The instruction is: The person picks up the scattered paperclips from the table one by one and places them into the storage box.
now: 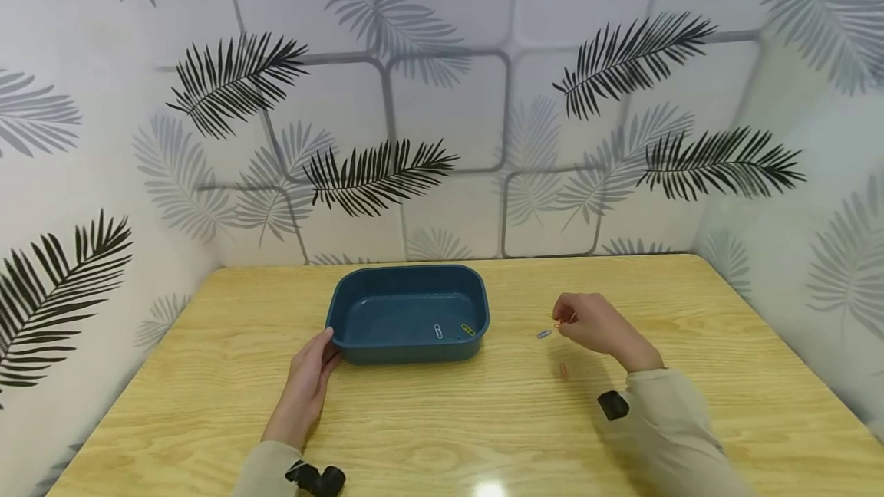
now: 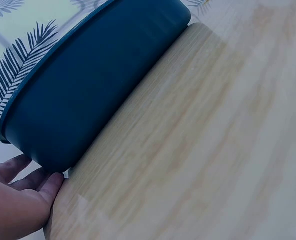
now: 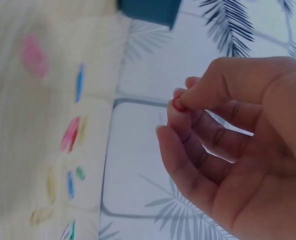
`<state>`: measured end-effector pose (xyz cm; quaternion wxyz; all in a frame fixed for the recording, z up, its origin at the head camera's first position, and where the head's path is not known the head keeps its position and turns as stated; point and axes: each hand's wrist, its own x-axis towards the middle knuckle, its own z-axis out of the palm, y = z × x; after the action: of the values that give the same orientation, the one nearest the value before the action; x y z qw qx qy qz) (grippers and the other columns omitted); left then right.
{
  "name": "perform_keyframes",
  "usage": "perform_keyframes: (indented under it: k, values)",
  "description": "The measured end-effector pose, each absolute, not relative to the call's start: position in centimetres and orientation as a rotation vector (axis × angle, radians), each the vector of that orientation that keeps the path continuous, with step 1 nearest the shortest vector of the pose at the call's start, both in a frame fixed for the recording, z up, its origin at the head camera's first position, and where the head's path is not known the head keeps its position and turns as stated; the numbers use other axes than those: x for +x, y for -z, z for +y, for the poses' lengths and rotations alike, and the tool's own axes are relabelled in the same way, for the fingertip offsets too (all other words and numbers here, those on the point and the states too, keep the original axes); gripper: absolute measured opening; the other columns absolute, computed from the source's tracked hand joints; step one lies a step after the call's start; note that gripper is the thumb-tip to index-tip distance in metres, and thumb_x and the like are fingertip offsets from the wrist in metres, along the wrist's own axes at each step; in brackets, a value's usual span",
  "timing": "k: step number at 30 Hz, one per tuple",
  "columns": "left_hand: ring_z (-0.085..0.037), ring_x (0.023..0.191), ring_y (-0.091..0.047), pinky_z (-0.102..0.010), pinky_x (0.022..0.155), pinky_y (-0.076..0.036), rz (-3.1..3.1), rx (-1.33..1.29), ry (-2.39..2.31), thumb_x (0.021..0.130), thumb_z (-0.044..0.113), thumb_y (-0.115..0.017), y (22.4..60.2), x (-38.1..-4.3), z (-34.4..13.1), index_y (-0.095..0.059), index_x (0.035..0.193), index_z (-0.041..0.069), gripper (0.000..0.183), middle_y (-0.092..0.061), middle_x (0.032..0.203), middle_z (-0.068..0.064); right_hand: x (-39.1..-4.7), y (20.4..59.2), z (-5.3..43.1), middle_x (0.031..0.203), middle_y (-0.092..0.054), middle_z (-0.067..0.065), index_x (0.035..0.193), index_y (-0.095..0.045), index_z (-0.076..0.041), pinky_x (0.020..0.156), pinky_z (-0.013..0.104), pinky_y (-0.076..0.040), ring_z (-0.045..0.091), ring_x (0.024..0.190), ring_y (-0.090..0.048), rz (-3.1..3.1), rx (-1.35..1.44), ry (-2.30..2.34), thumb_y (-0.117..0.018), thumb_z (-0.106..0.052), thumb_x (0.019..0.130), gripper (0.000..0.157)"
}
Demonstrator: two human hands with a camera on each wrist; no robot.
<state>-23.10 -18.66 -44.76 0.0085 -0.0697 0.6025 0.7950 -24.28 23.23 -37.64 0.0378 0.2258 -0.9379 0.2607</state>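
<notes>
A dark blue rectangular tray [image 1: 407,355] stands on the table, with a white paper clip [image 1: 438,331] and a yellow paper clip [image 1: 468,330] on its floor. My left hand [image 1: 308,380] grips its near left corner, thumb on the rim and fingers against the lower side, as the left wrist view also shows. To the right of the tray, above the table, my right hand [image 1: 599,328] pinches a small red-orange paper clip [image 3: 178,104] between thumb and fingertips; most of it is hidden. Below that hand lie a blue paper clip [image 1: 544,334] and an orange one [image 1: 563,370].
In the right wrist view, several blurred paper clips of various colours lie on the wooden table [image 1: 442,428], among them a pink one [image 3: 34,56] and a green one [image 3: 80,173]. A leaf-patterned wall [image 1: 456,221] closes off the table's far edge.
</notes>
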Motion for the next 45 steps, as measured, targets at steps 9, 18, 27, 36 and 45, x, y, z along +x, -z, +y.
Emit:
perform_keyframes:
  k: [9, 18, 27, 36, 45]
  values:
    - [-0.025, 0.132, -0.033, -0.035, 0.112, -0.028, 1.857, -0.220, -2.503, 0.106, 0.028, -0.040, 45.0, -23.0, -18.6, -0.026, 0.147, -0.008, 0.057, -0.029, 0.148, -0.023, -25.4, 36.5, 21.2, 0.087, -0.065, 0.011, 0.095, -0.063, 0.002, 0.065, 0.037, -0.052, 0.025, 0.078, -0.062, -2.804, 0.554, -0.957, -0.056, 0.004, 0.087, 0.010]
    - [-0.026, 0.133, -0.031, -0.036, 0.112, -0.027, 1.838, -0.223, -2.513, 0.106, 0.027, -0.040, 44.9, -23.1, -18.5, -0.026, 0.148, -0.008, 0.057, -0.029, 0.149, -0.023, -26.2, 35.8, 18.3, 0.092, -0.066, 0.012, 0.102, -0.066, 0.003, 0.075, 0.043, -0.054, 0.031, 0.087, -0.065, -2.742, 0.463, -1.147, -0.063, -0.002, 0.090, 0.014]
    - [-0.026, 0.132, -0.033, -0.035, 0.111, -0.029, 1.864, -0.232, -2.499, 0.106, 0.029, -0.040, 44.9, -23.1, -18.6, -0.027, 0.147, -0.008, 0.057, -0.030, 0.148, -0.023, -27.2, 35.8, 14.9, 0.089, -0.067, 0.008, 0.102, -0.066, 0.003, 0.069, 0.034, -0.055, 0.027, 0.082, -0.065, -2.714, 0.476, -1.270, -0.066, -0.002, 0.089, 0.014]
    - [-0.028, 0.135, -0.031, -0.037, 0.112, -0.027, 1.852, -0.229, -2.505, 0.106, 0.027, -0.040, 44.8, -23.0, -18.6, -0.025, 0.148, -0.009, 0.057, -0.029, 0.149, -0.024, -27.2, 35.8, 12.1, 0.085, -0.067, 0.007, 0.096, -0.066, 0.003, 0.066, 0.031, -0.056, 0.024, 0.079, -0.066, -2.705, 0.541, -1.367, -0.064, 0.002, 0.090, 0.007]
    - [-0.028, 0.135, -0.030, -0.038, 0.112, -0.027, 1.857, -0.227, -2.505, 0.106, 0.026, -0.039, 44.7, -23.0, -18.7, -0.024, 0.148, -0.009, 0.057, -0.028, 0.150, -0.023, -27.1, 36.1, 11.3, 0.083, -0.067, 0.006, 0.095, -0.067, 0.002, 0.067, 0.031, -0.057, 0.030, 0.082, -0.067, -2.714, 0.602, -1.378, -0.065, 0.002, 0.089, 0.006]
